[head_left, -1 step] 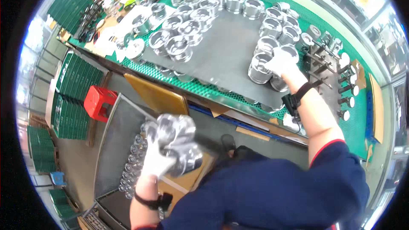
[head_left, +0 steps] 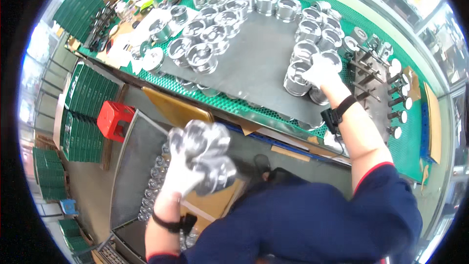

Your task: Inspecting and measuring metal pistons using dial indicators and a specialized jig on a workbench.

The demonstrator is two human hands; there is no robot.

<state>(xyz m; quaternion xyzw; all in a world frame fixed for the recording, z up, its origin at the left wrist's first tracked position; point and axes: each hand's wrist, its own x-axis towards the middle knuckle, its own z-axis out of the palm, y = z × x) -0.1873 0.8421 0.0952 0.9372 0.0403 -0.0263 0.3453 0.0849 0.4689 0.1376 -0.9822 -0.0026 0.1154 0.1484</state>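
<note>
My left hand, in a white glove, is held low over the cart and grips a cluster of shiny metal pistons. My right hand, also gloved and with a black wrist strap, reaches out to the grey mat on the green bench. It is closed on the top of one metal piston in the right-hand group. Several more pistons stand in rows across the left and back of the mat.
A grey cart tray with a row of small metal parts sits below the bench at left. Beside it are a red stool and stacked green crates. A rack of dark pins stands right of the mat.
</note>
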